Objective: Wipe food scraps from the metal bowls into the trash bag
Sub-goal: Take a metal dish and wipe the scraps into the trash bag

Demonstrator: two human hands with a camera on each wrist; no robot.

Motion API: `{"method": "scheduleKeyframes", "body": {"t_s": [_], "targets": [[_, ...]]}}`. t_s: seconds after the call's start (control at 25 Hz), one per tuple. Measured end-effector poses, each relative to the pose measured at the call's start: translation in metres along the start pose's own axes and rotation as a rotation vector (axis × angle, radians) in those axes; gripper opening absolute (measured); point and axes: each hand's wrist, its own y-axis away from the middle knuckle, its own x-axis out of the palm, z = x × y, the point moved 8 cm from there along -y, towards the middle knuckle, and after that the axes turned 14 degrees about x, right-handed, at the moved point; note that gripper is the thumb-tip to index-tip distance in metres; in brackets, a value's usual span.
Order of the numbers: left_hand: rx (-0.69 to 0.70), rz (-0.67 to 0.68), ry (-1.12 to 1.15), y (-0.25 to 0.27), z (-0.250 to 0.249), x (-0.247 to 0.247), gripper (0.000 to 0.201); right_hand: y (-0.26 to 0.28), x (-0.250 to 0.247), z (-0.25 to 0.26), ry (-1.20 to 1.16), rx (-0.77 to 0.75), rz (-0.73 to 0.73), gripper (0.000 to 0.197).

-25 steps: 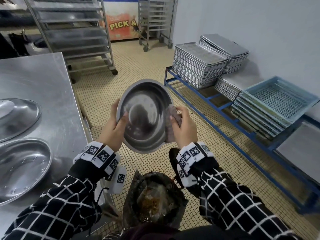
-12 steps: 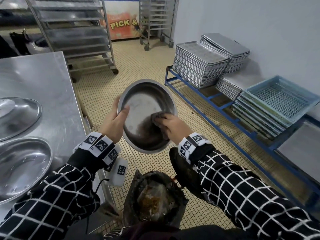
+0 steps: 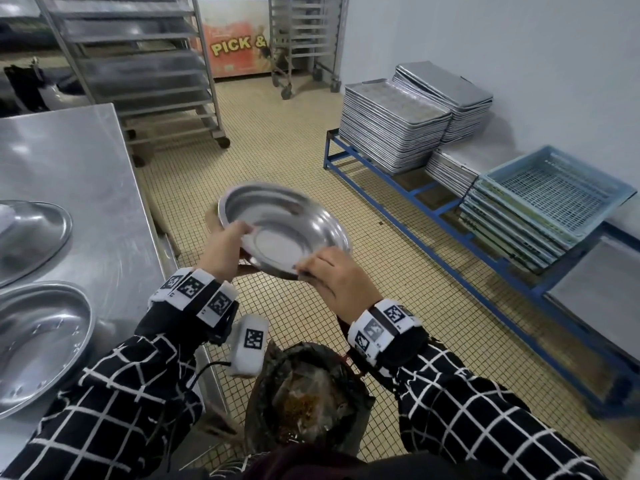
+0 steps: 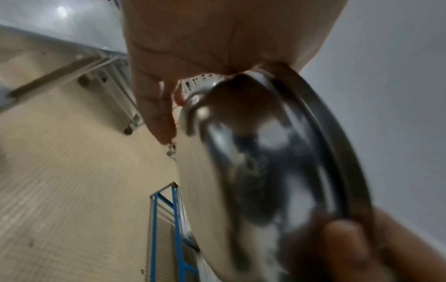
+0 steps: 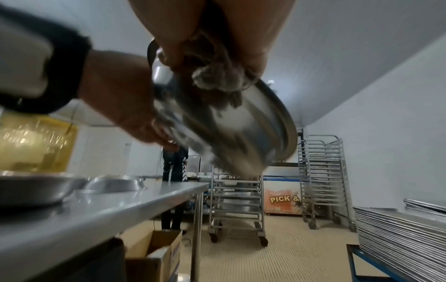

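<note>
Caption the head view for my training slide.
Both hands hold a metal bowl above the open trash bag, beside a steel table.

Shiny metal bowl (image 3: 284, 230) tilted above open trash bag (image 3: 308, 400)

Even, cool indoor light with soft shadows. Glare streaks the table (image 3: 69, 174) left of the hands. Both wrist views are motion-blurred, edges strongly bent.

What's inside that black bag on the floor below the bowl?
The trash bag stands open and holds a heap of brownish, orange-tinged food scraps with some crumpled clear plastic. Whatever lies deeper is covered by that top layer and the bag's folded walls.
</note>
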Motion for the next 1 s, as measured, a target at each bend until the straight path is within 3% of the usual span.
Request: {"method": "scheduleKeyframes", "body": {"t_s": [0.08,0.12,0.24,0.32,0.44,0.6,0.72,0.88,1.0], "targets": [[0.002,0.046,-0.079,-0.005,0.001,0.002,0.072,-0.007,-0.015,-0.005,-0.061,0.047,0.0,0.023],[0.024,0.105,-0.154,-0.006,0.002,0.005,0.07,-0.01,-0.021,-0.009,-0.08,0.091,0.005,0.018],[0.114,0.337,-0.378,0.004,0.001,0.018,0.029,-0.011,-0.033,-0.036,-0.144,0.304,0.016,0.018],[0.225,0.386,-0.501,0.008,-0.001,0.02,0.022,-0.011,-0.04,-0.056,-0.188,0.414,-0.059,0.02],[0.328,0.338,-0.547,0.01,-0.006,0.023,0.027,-0.014,-0.049,-0.075,-0.184,0.49,-0.257,0.022],[0.303,0.18,-0.461,0.009,-0.009,0.022,0.03,-0.003,-0.061,-0.081,-0.247,0.561,-0.499,0.027],[0.223,0.041,-0.295,0.005,-0.007,0.013,0.028,0.008,-0.029,-0.06,-0.326,0.575,-0.371,0.034],[0.154,-0.06,-0.131,0.002,-0.001,0.009,0.031,0.015,0.011,0.006,-0.218,0.275,-0.23,0.043],[0.164,-0.055,-0.11,0.003,-0.003,0.012,0.023,-0.009,0.002,0.013,-0.079,0.215,-0.239,0.044]]}}
